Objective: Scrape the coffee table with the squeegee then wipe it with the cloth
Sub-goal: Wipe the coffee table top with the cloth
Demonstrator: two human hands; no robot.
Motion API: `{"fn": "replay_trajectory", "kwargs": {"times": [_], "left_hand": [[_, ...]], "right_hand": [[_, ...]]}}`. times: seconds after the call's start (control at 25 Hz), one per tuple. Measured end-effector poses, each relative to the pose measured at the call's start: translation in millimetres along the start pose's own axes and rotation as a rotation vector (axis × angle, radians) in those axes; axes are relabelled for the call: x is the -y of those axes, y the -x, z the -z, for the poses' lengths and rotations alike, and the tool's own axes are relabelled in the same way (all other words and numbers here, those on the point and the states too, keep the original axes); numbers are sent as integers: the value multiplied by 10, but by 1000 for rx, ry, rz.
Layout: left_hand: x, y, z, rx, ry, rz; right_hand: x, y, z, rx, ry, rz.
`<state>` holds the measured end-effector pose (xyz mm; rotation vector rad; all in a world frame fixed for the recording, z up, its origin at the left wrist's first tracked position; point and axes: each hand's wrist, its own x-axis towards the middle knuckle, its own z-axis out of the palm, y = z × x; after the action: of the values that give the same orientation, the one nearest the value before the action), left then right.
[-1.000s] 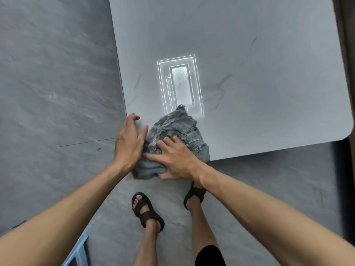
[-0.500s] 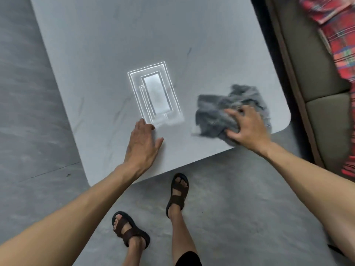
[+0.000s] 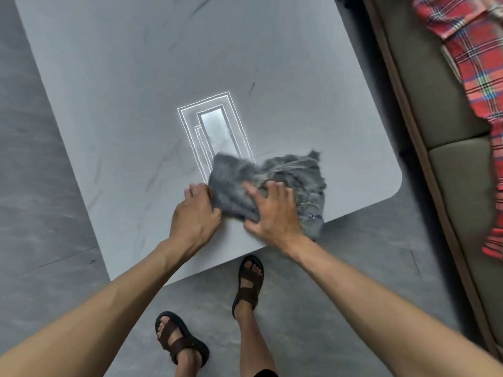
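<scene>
A crumpled grey cloth (image 3: pixel 285 175) lies on the grey marbled coffee table (image 3: pixel 130 77), close to its near edge and right corner. My right hand (image 3: pixel 272 213) presses down on the cloth's near part, fingers spread over it. Just left of it, my left hand (image 3: pixel 194 213) rests on the tabletop with its fingertips touching the cloth's left edge. No squeegee is in view.
A bright rectangular light reflection (image 3: pixel 215 131) shows on the tabletop beyond the cloth. A brown-framed sofa (image 3: pixel 449 131) with a red plaid fabric (image 3: pixel 473 50) runs along the right. My sandalled feet (image 3: pixel 247 284) stand on the grey tile floor by the table's near edge.
My right hand has dragged the cloth leftward from the table's right corner toward the middle. My left hand now touches the cloth's edge, having been apart from it.
</scene>
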<state>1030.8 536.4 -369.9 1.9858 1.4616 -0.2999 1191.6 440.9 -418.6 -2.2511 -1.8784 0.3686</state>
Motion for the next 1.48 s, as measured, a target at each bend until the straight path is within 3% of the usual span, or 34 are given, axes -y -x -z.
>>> {"fn": "replay_trajectory", "kwargs": {"times": [0.08,0.16,0.24,0.4,0.44,0.52,0.64,0.8,0.92,1.0,1.04,1.12,1.16,1.24,1.32,1.4,1.48], "left_hand": [[70,28,56,-68,29,13],[151,45,106,-92,67,-4],[248,49,165,-96,130,-15],[564,20,307,-207,303,58],[694,18,353,-258,357,120],[1000,38,460,-374,461,301],[1449,162,623,-506,532,505],[1816,377,775,-550,510,554],[1863,499,772,-474,441,483],[1796,545,708,-366,357,393],[1735,568,668,-313,330,347],[1560,595,568,-227,289,242],[1463,595,511,-203,272,192],[1233,564,395,-171,246,100],[983,481,307,-134,228,31],[774,375,244,-103,196,0],[545,288,180,-73,175,-6]], "right_hand": [[-312,-166,134,149,54,451],[-718,-350,309,187,107,529],[-1066,-487,453,126,76,229],[-832,-945,388,-233,-23,-770],[-589,-1124,315,-271,-53,-929],[16,-1409,143,-271,-83,-991],[1075,-1444,-185,-161,-52,-633],[2191,-823,-522,80,-142,180],[2224,-217,-609,277,-67,805],[1868,-84,-530,352,-38,1051],[1604,-98,-439,359,-17,1090],[903,-174,-201,338,30,945],[519,-189,-65,320,37,757],[-177,-120,221,208,15,219],[-639,-66,373,-38,-6,-339],[-680,-106,357,-204,-21,-780],[-405,-104,256,-259,-1,-967]]}}
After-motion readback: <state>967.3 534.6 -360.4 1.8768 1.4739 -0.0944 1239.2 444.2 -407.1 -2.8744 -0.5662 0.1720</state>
